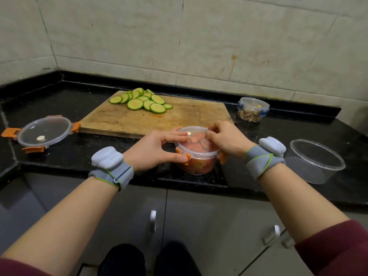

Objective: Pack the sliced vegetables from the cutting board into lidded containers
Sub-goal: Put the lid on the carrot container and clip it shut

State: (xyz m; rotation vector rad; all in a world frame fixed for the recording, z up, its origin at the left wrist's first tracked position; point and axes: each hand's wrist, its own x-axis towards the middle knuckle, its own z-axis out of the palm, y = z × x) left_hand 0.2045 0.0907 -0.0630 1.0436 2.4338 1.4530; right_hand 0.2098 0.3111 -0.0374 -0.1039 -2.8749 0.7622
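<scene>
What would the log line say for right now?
step: lidding carrots | left hand: grips carrot container | right hand: grips it too | cucumber slices: on cutting board | empty bowl: at right

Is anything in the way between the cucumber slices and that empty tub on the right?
Yes, roughly: the carrot container, with the right hand and left hand gripping its lid, sits on that line, in front of the cutting board. The empty tub's mouth is uncovered.

You are wearing a grey left wrist strap (pixel 114 175) and a matching right wrist strap (pixel 260 163), both edged with lime-green cord. Each is carrying a rounded pale housing, the left pod (pixel 106 157) and the right pod (pixel 273 146). Maroon sleeves (pixel 336 249) are covering your upper forearms.
</scene>
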